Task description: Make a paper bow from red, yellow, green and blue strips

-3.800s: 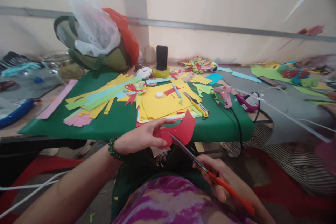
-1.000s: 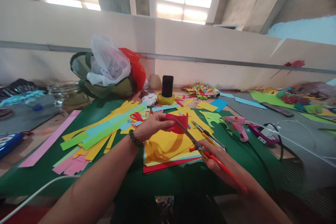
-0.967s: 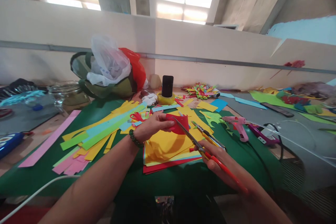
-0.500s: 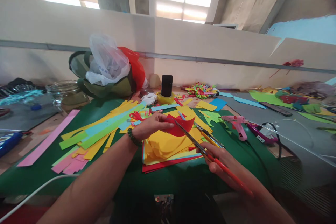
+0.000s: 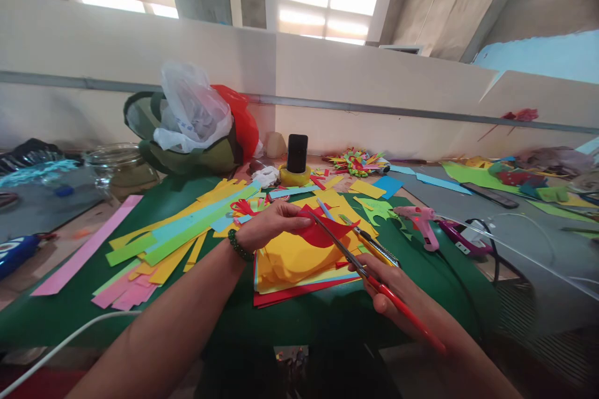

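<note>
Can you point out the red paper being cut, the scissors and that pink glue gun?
Curved red paper piece (image 5: 322,234), head view, on its middle.
Red-handled metal scissors (image 5: 402,312), head view, on the handle.
Pink plastic glue gun (image 5: 423,224), head view, on its body.

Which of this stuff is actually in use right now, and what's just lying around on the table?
In use: left hand holding red paper piece; right hand working red-handled scissors.

Lying about: yellow paper stack, pink glue gun, utility knife, phone, coloured strips.
</note>
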Demonstrator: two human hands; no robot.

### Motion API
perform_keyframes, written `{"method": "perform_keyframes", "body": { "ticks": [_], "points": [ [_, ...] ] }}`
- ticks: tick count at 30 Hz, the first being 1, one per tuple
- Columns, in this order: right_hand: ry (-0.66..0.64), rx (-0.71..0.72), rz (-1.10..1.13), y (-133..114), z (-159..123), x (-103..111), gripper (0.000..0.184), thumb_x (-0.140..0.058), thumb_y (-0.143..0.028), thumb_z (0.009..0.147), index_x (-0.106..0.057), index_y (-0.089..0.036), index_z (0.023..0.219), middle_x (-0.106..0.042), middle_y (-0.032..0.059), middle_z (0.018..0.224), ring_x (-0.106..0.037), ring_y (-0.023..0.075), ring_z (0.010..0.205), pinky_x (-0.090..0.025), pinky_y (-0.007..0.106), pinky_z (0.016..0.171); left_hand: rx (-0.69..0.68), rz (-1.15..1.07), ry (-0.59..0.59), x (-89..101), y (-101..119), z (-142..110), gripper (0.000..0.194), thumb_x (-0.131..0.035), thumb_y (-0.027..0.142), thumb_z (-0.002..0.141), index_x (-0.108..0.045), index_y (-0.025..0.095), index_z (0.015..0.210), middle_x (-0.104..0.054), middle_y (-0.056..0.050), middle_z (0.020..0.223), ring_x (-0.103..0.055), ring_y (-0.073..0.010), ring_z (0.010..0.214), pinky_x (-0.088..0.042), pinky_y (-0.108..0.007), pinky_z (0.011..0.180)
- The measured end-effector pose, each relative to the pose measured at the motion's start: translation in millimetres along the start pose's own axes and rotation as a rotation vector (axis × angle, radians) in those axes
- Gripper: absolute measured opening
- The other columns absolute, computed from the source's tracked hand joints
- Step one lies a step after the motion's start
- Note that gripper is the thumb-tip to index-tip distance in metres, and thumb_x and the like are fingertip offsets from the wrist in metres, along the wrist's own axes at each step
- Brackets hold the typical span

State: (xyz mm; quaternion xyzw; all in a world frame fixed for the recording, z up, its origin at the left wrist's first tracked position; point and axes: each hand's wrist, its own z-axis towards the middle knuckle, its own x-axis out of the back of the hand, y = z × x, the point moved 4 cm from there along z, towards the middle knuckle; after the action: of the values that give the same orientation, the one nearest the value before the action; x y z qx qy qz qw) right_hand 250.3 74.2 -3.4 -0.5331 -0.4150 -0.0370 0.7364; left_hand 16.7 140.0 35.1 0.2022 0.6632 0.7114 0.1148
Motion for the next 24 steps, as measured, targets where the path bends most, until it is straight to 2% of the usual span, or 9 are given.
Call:
{"method": "perform_keyframes", "body": {
  "ticks": [12,17,24],
  "points": [
    [0.002,-0.008,-0.027,-7.9,1.0,2.5,0.084,-0.027,-0.095,0.067,-0.055,-0.019,0.092,-0.043,-0.002,0.063,-0.031,0.0135,0.057,-0.025,0.026,0.051,-0.001,-0.028,-0.03,-0.2,-3.8,0.8,0.028,-0.078,0.042,0.068,-0.075,0.016,0.077,-0.07,-0.003,0.073,-0.06,-0.0136,0.071,-0.044,-0.025,0.067],
    [0.006,0.002,-0.016,-9.2,-2.1,2.7,0.085,-0.028,-0.093,0.069,-0.057,-0.019,0.099,-0.044,-0.0019,0.062,-0.033,0.0137,0.056,-0.026,0.025,0.051,-0.004,-0.029,0.018,1.0,-5.2,2.2,0.03,-0.079,0.043,0.066,-0.074,0.014,0.076,-0.068,-0.003,0.072,-0.057,-0.0128,0.069,-0.042,-0.025,0.065],
    [-0.004,0.03,-0.007,-6.3,-3.0,-0.2,0.084,-0.028,-0.092,0.071,-0.055,-0.019,0.1,-0.038,-0.0043,0.06,-0.028,0.012,0.054,-0.025,0.025,0.049,-0.015,-0.016,-0.001,1.0,-4.6,2.1,0.027,-0.077,0.041,0.069,-0.074,0.014,0.075,-0.068,-0.002,0.07,-0.057,-0.0126,0.068,-0.042,-0.025,0.065]
  ]
}}
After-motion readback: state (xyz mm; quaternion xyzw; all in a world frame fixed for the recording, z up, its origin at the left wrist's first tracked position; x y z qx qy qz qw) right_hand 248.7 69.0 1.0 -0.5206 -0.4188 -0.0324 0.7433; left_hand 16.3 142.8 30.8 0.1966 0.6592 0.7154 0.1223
